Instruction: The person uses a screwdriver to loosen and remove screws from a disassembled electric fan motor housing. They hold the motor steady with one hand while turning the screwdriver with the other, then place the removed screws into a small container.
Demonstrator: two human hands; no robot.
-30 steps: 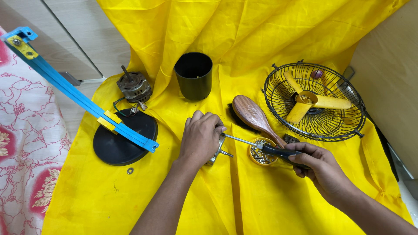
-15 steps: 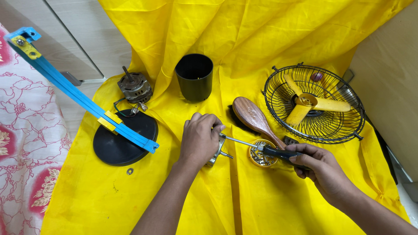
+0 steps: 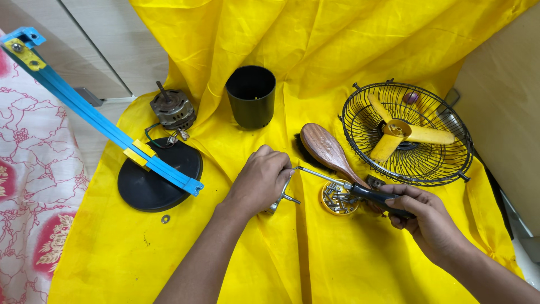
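Note:
My left hand [image 3: 260, 181] is closed over a small metal bracket [image 3: 283, 194] on the yellow cloth [image 3: 281, 259]; only its curved end and a short pin show below my fingers. A screwdriver [image 3: 360, 191] with a black handle is gripped in my right hand [image 3: 426, 218], and its thin shaft reaches left so the tip touches the bracket at my left fingertips. Under the shaft sits a small yellow lid [image 3: 339, 198] holding several screws.
A wooden brush [image 3: 326, 147] lies beside a wire fan guard [image 3: 408, 134] with a yellow fan blade inside. A black cup [image 3: 251, 95], a fan motor [image 3: 173, 110], a round black base [image 3: 159, 175] and a blue bar [image 3: 101, 118] lie to the left. A loose washer [image 3: 165, 219] rests nearby.

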